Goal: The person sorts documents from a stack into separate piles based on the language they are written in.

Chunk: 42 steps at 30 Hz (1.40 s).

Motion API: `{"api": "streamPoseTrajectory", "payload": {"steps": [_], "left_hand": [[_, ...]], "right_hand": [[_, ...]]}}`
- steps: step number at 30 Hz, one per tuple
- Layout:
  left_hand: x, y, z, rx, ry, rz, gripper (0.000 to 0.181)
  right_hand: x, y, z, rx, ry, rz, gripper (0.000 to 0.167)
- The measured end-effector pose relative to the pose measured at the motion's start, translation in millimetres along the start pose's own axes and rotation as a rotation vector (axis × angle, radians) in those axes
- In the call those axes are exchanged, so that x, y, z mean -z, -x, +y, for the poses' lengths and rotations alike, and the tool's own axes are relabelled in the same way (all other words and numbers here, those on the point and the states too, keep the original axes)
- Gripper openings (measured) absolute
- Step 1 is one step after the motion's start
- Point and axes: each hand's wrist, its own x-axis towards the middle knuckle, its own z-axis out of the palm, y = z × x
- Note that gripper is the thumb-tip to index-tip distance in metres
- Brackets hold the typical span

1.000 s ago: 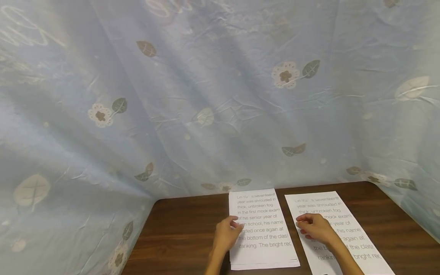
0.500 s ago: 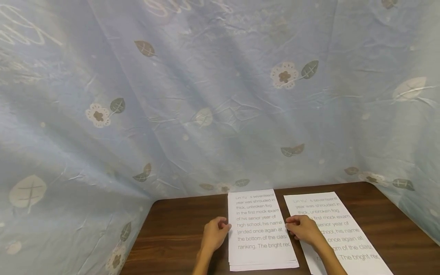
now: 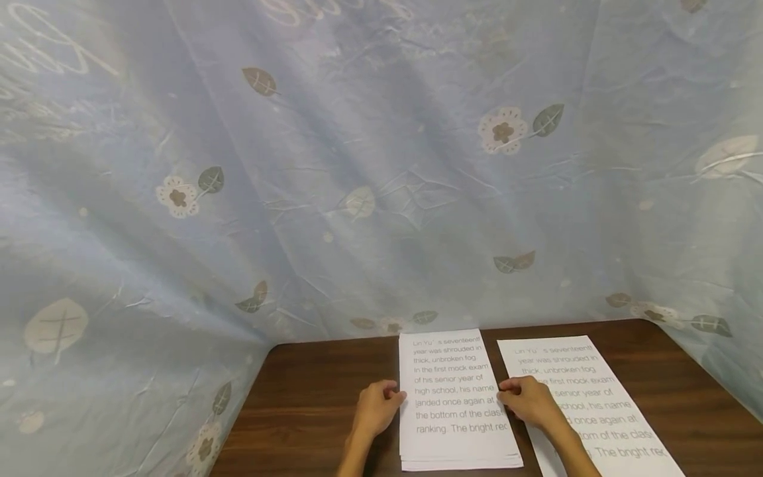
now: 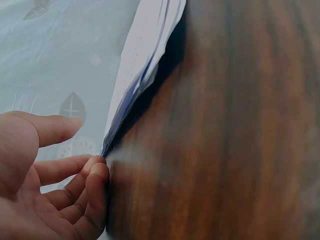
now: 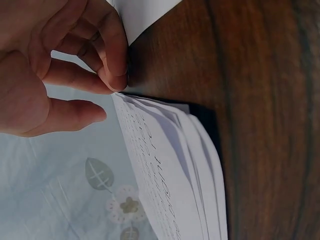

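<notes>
A stack of printed paper sheets (image 3: 453, 445) lies on the table between my two hands, its lower edges slightly uneven. My left hand (image 3: 375, 409) is at its left side, and the left wrist view shows the fingertips touching the edge of the stack (image 4: 142, 50) with the thumb held apart. On the opposite side, my right hand (image 3: 530, 403) has its fingertips against the right edge of the stack (image 5: 160, 155); that thumb also stands off the paper. Beneath my right wrist lies a second printed paper (image 3: 620, 421), partly hidden by the hand and forearm.
The dark wooden table (image 3: 310, 397) has rounded far corners. A pale blue curtain (image 3: 381, 265) with leaf and flower prints hangs behind it and along both sides. A narrow strip of wood separates the two papers.
My left hand has drawn back left from above the stack to its left edge. My right hand has moved left from over the second paper to the stack's right edge.
</notes>
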Motion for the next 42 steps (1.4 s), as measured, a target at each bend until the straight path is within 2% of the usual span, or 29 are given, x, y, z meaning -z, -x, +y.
{"api": "streamPoseTrajectory", "payload": {"steps": [7, 17, 27, 32, 42], "left_hand": [[-3.3, -0.1, 1.1, 0.006, -0.016, -0.016, 0.037], [-4.0, 3.1, 3.9, 0.019, -0.02, -0.008, 0.034], [-4.5, 3.4, 6.8, 0.033, 0.015, 0.018, 0.029], [-5.0, 3.9, 6.4, 0.023, 0.036, 0.037, 0.028], [-7.3, 7.1, 7.2, 0.063, 0.237, 0.048, 0.032]], "right_hand": [[0.4, -2.0, -1.7, 0.027, 0.052, -0.002, 0.033], [-0.2, -2.0, -2.6, 0.084, 0.117, -0.004, 0.032], [-3.3, 2.4, -8.7, 0.033, -0.04, -0.002, 0.035], [-6.3, 2.3, -8.7, 0.006, -0.073, -0.002, 0.038], [-4.1, 0.9, -6.2, -0.034, -0.164, -0.031, 0.04]]}}
